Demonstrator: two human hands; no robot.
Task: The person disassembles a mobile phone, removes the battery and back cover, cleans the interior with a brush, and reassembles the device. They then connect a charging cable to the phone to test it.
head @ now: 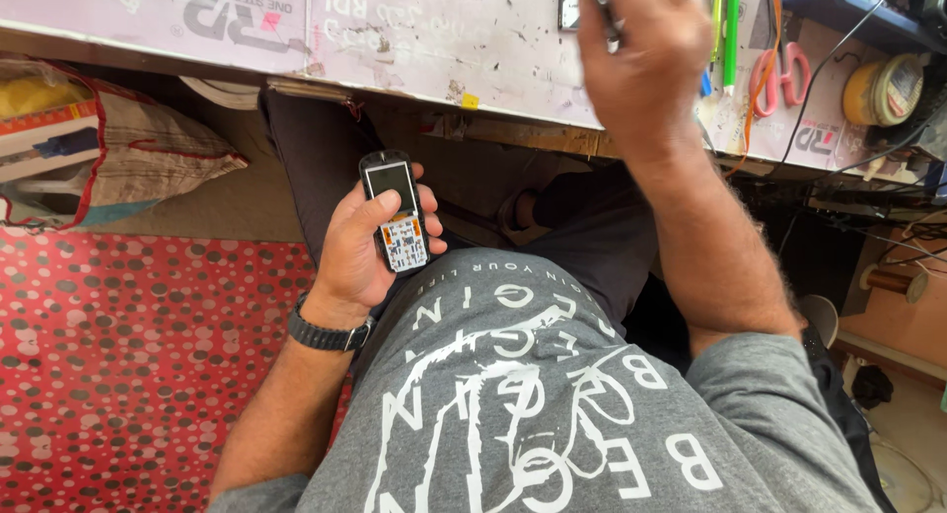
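My left hand (363, 247) holds a small black keypad phone (395, 212) over my lap, its front cover off so the white and orange key board shows below the dark screen. My thumb lies across its middle. My right hand (646, 59) is raised over the white workbench (424, 39), blurred by motion, with its fingers closed around a small dark object near a little black part (569, 8) on the bench. What that object is cannot be made out.
Pink-handled scissors (784, 74), green pens (728, 30) and a yellow tape roll (881, 91) lie at the bench's right. Wires and a copper spool (893, 279) are under it on the right. A cloth bag (89, 148) sits on the red dotted mat (128, 365) at left.
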